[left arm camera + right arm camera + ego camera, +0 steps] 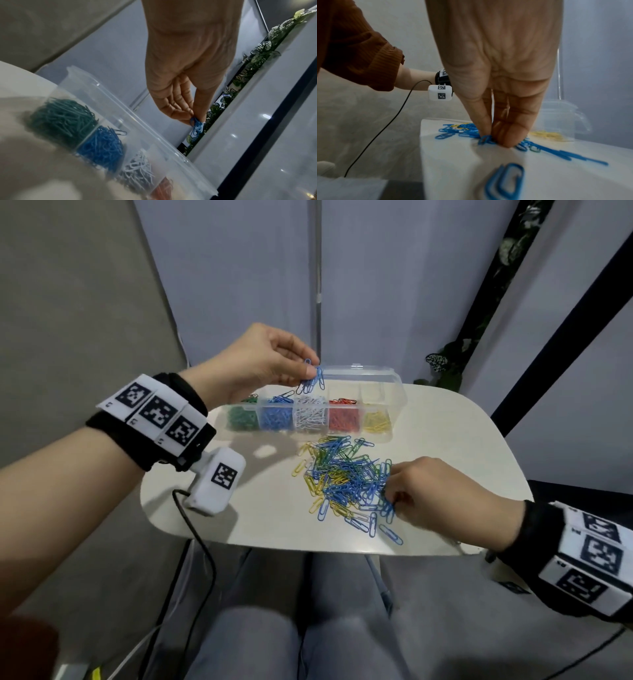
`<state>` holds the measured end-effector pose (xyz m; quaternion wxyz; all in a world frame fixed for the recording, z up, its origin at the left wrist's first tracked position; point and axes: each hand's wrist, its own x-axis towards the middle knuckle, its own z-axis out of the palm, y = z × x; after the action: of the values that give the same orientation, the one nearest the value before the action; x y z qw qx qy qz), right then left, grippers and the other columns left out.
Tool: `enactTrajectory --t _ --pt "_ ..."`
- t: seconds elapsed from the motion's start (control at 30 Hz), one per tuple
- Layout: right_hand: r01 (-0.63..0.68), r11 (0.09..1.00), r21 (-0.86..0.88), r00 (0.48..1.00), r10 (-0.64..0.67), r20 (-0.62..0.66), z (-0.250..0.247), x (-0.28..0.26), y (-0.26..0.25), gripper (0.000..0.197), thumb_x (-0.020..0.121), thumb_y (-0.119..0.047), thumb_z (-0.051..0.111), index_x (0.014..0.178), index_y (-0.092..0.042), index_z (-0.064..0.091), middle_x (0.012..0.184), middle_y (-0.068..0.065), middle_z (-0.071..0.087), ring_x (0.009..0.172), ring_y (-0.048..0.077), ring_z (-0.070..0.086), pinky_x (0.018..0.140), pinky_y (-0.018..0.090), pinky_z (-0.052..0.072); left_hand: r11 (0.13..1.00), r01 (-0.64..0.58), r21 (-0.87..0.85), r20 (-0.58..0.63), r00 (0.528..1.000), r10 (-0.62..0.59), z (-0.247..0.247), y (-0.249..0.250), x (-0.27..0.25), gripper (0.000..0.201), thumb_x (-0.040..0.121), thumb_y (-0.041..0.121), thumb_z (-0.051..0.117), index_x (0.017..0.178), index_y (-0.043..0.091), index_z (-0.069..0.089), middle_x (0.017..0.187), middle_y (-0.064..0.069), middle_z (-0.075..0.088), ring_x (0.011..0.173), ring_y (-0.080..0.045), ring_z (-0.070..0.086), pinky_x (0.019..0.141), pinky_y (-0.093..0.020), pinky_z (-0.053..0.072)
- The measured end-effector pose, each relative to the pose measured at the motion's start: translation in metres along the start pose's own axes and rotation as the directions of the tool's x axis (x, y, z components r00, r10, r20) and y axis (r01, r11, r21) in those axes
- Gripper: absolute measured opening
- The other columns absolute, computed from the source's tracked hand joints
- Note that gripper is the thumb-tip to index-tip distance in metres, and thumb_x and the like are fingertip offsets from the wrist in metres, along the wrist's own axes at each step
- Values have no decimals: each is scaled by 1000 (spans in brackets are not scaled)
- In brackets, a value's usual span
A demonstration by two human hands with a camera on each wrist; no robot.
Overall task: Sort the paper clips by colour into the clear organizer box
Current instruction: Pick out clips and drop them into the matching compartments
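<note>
The clear organizer box [394, 392] stands at the back of the table with its lid up, holding green, blue, white, red and yellow clips in separate compartments. My left hand [270, 361] hovers above the box and pinches a small bunch of blue paper clips [312, 380], also visible as blue paper clips [197, 128] hanging from the fingertips. A loose pile of clips [346, 477], mostly blue with yellow and green, lies mid-table. My right hand [435, 494] is down at the pile's right edge, its fingertips [505, 136] pinching blue clips [485, 139] against the table.
The small white table [462, 440] ends in a rounded front edge just behind my knees. A white camera block with a black cable [215, 481] hangs from my left wrist over the table's left edge. A leafy plant [445, 364] stands behind the box.
</note>
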<state>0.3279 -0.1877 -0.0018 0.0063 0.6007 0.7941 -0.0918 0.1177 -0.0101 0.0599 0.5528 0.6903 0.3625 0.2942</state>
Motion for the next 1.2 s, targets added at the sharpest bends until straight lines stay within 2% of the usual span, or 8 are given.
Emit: enactTrajectory --t 0.33,0.47,0.6,0.7,0.77,0.87,1.03,1.2 --pt "-16 999 -44 999 18 37 -1 2 -2 8 67 -9 55 66 -16 60 71 1 60 67 24 53 62 37 45 965 105 239 -219 974 -52 -33 -23 6 12 76 -5 73 83 1 66 69 -9 65 52 -5 62 58 -16 53" --pt "-25 999 -26 998 26 53 -3 4 -1 10 66 -10 53 68 -16 61 72 3 62 69 26 54 64 37 46 911 121 394 -261 965 -15 -29 -27 15 13 74 -4 76 78 3 65 69 -13 65 58 -14 62 57 -19 54" --pt "-27 1000 1 998 27 48 -3 3 -2 11 66 -9 54 67 -17 61 71 2 62 68 26 54 65 37 47 808 156 569 -267 964 1 -24 -29 21 25 70 13 84 87 4 68 75 -11 70 63 -19 65 69 -33 57" --pt "-38 995 90 999 36 24 -6 0 1 14 68 -6 60 69 -18 66 69 -2 65 64 19 56 65 33 47 755 63 653 -279 947 162 -18 -24 18 33 70 27 84 93 9 69 80 -3 69 69 -13 62 74 -30 53" --pt "-59 980 191 998 64 -24 -12 -3 7 13 70 -6 66 71 -18 70 69 -4 67 61 12 58 65 28 48 722 -75 688 -199 937 287 -6 -18 6 32 72 32 82 94 14 68 81 3 66 65 -5 54 72 -26 49" --pt "-97 954 284 993 111 -32 -21 -11 18 11 72 -10 74 72 -21 71 69 -7 66 60 7 54 59 19 44 655 -364 662 105 911 400 23 -13 -20 33 71 32 82 97 16 68 82 7 64 67 -5 49 68 -28 45" --pt "-278 925 259 957 243 159 -32 -29 34 17 69 -27 82 69 -17 68 66 -5 65 53 0 49 53 13 38 534 -505 678 538 836 108 74 -25 -48 40 71 45 78 105 28 65 93 14 59 84 -6 51 74 -29 44" --pt "-342 930 137 908 290 303 -29 -40 30 20 69 -28 81 68 -13 68 65 -4 65 49 2 46 47 12 36 424 -532 733 597 801 -26 97 -41 -56 49 67 53 76 102 28 53 97 10 53 91 -9 44 76 -36 44"
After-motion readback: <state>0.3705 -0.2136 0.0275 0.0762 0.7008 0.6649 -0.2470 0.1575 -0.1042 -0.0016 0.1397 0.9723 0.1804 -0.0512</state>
